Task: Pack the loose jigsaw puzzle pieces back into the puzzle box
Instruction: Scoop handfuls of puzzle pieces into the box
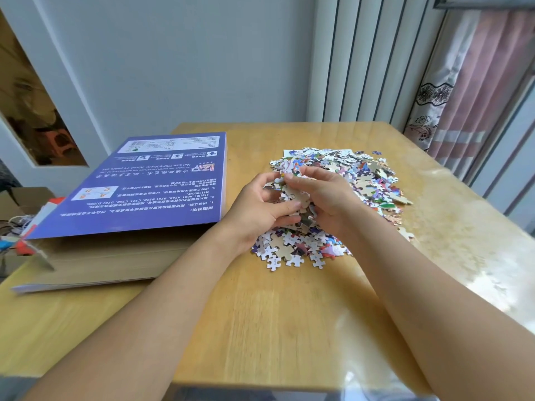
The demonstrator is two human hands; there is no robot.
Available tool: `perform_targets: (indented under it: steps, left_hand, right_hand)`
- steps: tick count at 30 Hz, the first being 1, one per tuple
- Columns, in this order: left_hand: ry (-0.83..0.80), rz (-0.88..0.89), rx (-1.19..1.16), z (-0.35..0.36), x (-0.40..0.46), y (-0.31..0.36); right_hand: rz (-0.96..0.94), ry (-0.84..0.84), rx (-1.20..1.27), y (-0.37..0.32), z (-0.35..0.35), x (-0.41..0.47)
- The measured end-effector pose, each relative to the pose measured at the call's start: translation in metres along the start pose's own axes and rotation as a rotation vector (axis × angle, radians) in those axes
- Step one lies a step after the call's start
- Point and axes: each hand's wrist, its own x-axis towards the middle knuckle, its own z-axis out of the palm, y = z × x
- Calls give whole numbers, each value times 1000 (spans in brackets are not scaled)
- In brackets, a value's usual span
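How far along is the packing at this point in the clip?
Early. Nothing looks packed: the box is open at the table's left with its purple lid raised, and the part of its inside in view shows no pieces. In hand: the left hand and right hand cup a clump from the pile. Left: nearly the whole pile, plus closing the box.

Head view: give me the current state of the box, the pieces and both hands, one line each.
puzzle box: lying flat on the table's left side, printed purple face up, closed as far as the view shows.
puzzle pieces: loose in a heap on the table, none in the box.
left hand: fingers curled, gripping a clump of pieces.
right hand: fingers curled, gripping the same clump.
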Motion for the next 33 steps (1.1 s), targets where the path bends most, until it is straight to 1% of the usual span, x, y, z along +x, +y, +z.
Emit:
perform_targets:
  steps: [3,5,7,13,16,18,20,22,25,29,31,33]
  left_hand:
    - [22,15,65,-3,4,-5]
    - [41,46,130,-5,5,-6]
    - [55,84,182,-6,4,-7]
    - [110,164,259,-7,7,-6]
    - [107,189,330,-8,9,-9]
    - [91,221,440,-8,9,-10]
    - [79,246,575,-8,10,-14]
    - [86,265,679,-7,11,-17]
    - [125,242,653,-8,13,-17]
    - [155,250,676,-9,12,-14]
    - [150,246,671,-8,11,-15]
    - [154,246,661,-7,8,-13]
  right_hand:
    - [-48,6,-142,4,-1,3]
    - [-146,-1,-335,5,-3,6]
    - [-252,-44,-481,3,-4,8]
    - [-417,-154,-714,-5,-12,9]
    - [-429,-158,-792,-7,-18,8]
    - [-450,-201,-880,-11,-24,6]
    - [-419,-232,-976,-15,-29,2]
    - [-384,-226,-1078,-15,-32,2]
    - [-365,-216,-1075,-13,-32,1]
    - [-395,-238,-1154,-13,-28,-1]
    - [-410,-208,-1126,-10,-25,-2]
    - [-373,-189,-1065,-8,-24,-1]
